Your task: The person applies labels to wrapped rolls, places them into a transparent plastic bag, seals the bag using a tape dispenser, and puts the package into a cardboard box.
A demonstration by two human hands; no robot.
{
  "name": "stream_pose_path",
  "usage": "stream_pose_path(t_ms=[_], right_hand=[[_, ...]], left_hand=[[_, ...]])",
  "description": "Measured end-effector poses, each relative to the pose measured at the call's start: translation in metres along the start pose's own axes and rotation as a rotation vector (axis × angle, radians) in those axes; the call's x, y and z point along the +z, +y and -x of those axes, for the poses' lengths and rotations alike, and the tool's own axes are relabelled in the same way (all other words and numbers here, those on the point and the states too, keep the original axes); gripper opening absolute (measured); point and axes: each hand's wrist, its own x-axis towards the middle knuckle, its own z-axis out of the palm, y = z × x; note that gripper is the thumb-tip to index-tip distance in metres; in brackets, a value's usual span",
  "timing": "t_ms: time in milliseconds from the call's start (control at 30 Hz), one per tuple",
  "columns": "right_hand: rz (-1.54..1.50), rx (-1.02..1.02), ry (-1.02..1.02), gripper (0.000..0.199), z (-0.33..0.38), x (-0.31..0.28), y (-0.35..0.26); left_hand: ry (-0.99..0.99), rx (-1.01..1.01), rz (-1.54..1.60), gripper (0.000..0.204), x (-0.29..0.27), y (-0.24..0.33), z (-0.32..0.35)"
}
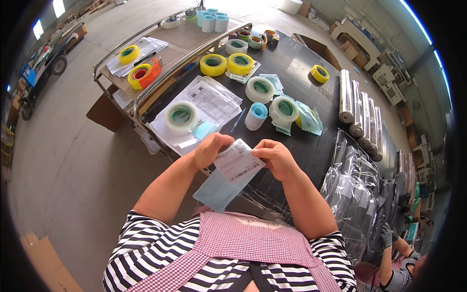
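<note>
My left hand [210,150] pinches the upper left edge of a white printed label [239,164] in front of my chest. The thumb and forefinger of my right hand [275,156] grip its upper right edge. Below the label hangs a light blue backing sheet [217,191]; I cannot tell how much of the label is still stuck to it. Just beyond my hands, on the black table [224,121], stands a roll of labels [256,116] with blue backing. A thin blue pen [238,120] lies beside it.
A clear tape roll [181,117] rests on printed sheets [214,100] at left. More tape rolls [260,89] stand farther back. Film-wrapped rolls [346,97] and plastic-covered goods [350,180] line the right. A metal-railed cart [185,41] adjoins the table; a gloved co-worker's hand [386,236] shows lower right.
</note>
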Motion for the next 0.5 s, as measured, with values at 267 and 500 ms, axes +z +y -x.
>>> stream_pose_path(t_ms=[267, 500], right_hand=[[-0.004, -0.016, -0.032, 0.012, -0.005, 0.01, -0.003], [0.037, -0.104, 0.107, 0.01, -0.006, 0.011, -0.013]], left_hand=[[-0.087, 0.129, -0.163, 0.099, -0.015, 0.017, -0.004], [-0.071, 0.069, 0.001, 0.1, -0.019, 0.016, 0.002]])
